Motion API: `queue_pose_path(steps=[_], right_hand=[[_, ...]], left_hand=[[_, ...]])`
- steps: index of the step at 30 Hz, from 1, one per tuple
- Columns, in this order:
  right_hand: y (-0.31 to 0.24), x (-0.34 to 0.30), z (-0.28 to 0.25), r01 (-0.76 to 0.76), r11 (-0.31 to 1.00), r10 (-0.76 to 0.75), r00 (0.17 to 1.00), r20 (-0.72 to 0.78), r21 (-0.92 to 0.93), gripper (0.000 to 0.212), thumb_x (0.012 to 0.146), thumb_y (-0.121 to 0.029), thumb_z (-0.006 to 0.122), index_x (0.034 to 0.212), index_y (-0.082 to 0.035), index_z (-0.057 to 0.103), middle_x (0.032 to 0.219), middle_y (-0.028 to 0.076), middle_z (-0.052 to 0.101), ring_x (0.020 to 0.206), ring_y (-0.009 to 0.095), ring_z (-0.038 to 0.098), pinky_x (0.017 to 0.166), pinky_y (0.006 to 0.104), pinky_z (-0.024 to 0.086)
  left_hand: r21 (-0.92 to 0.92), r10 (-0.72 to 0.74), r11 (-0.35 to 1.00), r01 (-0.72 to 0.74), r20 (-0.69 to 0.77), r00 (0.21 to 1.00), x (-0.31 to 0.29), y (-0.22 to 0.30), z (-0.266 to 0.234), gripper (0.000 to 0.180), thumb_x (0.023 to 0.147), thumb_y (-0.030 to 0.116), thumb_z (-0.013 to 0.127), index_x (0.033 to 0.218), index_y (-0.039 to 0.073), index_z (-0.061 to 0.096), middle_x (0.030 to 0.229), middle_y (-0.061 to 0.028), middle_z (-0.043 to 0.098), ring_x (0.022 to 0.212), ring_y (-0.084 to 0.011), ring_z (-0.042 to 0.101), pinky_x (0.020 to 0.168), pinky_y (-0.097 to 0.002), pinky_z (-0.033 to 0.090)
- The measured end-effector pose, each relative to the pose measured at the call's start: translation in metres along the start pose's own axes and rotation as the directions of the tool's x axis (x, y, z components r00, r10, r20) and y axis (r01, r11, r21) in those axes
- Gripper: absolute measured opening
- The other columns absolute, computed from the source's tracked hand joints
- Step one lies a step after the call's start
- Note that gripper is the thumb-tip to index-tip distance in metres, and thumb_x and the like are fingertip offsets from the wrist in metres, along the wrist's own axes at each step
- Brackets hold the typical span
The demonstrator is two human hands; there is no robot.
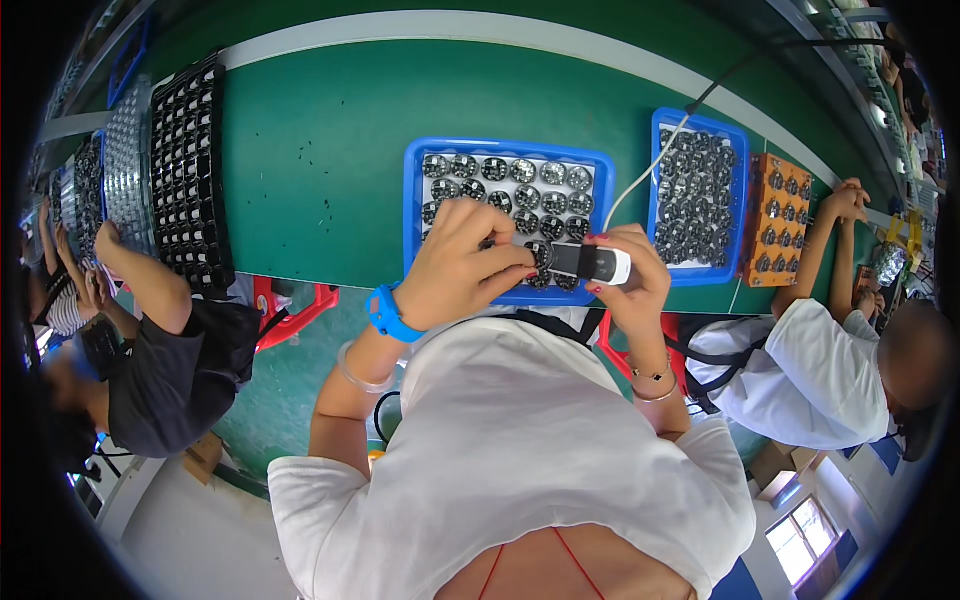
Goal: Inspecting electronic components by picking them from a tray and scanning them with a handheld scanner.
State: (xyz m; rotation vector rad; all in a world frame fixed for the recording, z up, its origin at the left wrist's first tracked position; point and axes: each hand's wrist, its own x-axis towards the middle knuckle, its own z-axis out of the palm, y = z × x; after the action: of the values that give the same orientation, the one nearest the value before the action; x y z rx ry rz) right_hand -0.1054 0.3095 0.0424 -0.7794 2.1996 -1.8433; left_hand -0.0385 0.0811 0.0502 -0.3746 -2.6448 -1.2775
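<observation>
Along the near side of a long green tabletop (310,150), a person in a white short-sleeved top is bending over a blue rectangular plastic tray (412,200). Rows of small round black-and-silver parts (524,171) are filling it, lying on a white liner. From where I'm standing, the right hand (632,278) is gripping a black-and-white handheld device (600,264), its fingers pinching the white body near the tray's right near corner. The black end is pointing left, sitting right beside one round part (540,254) close to the tray's near edge. The left hand (462,258) is reaching over the tray from the other side, its fingers bending toward that same part; I cannot tell whether they are pinching it or only touching it. A blue wristband (388,314) is circling the left wrist. A thin white cable (650,172) is dropping toward the right hand from above. Farther right, a second blue tray (743,172) is holding more round parts, and an orange block (781,214) is standing just beyond it. Well off to the left, a black gridded tray (190,180) is lying beside a clear plastic tray (128,165).
</observation>
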Motion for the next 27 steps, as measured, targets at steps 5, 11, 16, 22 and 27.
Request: queue_pose_path(steps=[5,11,16,22,27], right_hand=[[-0.002,0.002,0.004,0.121,0.990,-0.114,0.989,0.097,-0.069,0.045,0.061,-0.007,0.079,0.102,0.002,0.065,0.099,0.013,0.066,0.090,0.025,0.057,0.077,0.0335,0.046],[-0.003,0.002,0.009,0.114,0.993,-0.111,0.990,0.092,-0.025,0.047,0.057,-0.001,0.078,0.103,0.002,0.066,0.100,0.013,0.067,0.090,0.025,0.057,0.077,0.0336,0.046],[-0.003,0.001,0.009,0.105,0.994,-0.102,0.991,0.090,-0.028,0.047,0.057,-0.002,0.080,0.102,0.002,0.066,0.100,0.013,0.067,0.089,0.025,0.057,0.078,0.0337,0.046],[0.000,0.000,0.005,0.062,0.998,-0.063,0.997,0.045,0.010,0.040,0.066,-0.010,0.079,0.102,0.000,0.067,0.100,0.011,0.067,0.090,0.024,0.058,0.079,0.0335,0.046],[0.003,-0.002,-0.011,-0.029,0.999,0.034,0.987,-0.159,0.034,0.050,0.076,-0.036,0.076,0.106,0.001,0.060,0.100,0.013,0.062,0.095,0.023,0.058,0.084,0.0344,0.045]], left_hand=[[-0.159,0.015,0.987,-0.017,-0.016,1.000,0.004,0.004,0.006,0.022,0.070,0.009,0.078,0.088,0.008,0.065,0.100,-0.0060,0.057,0.093,-0.0244,0.055,0.077,-0.0346,0.046],[-0.363,-0.106,0.922,0.135,0.099,0.989,0.001,0.008,0.010,0.035,0.073,0.008,0.077,0.102,0.005,0.058,0.109,-0.0100,0.058,0.103,-0.0285,0.058,0.086,-0.0377,0.050],[-0.235,-0.059,0.970,0.055,-0.008,0.998,0.006,0.011,0.004,0.039,0.069,0.010,0.079,0.103,0.007,0.060,0.105,-0.0081,0.058,0.100,-0.0278,0.056,0.084,-0.0367,0.048],[-0.009,0.023,1.000,-0.024,-0.026,0.999,0.002,0.006,0.000,0.018,0.067,0.014,0.078,0.083,0.012,0.069,0.085,-0.0017,0.048,0.083,-0.0214,0.048,0.075,-0.0345,0.038],[0.078,-0.016,0.997,0.016,-0.006,1.000,-0.006,0.000,0.002,0.012,0.070,0.017,0.076,0.079,0.014,0.069,0.080,-0.0007,0.043,0.080,-0.0204,0.045,0.075,-0.0346,0.032]])
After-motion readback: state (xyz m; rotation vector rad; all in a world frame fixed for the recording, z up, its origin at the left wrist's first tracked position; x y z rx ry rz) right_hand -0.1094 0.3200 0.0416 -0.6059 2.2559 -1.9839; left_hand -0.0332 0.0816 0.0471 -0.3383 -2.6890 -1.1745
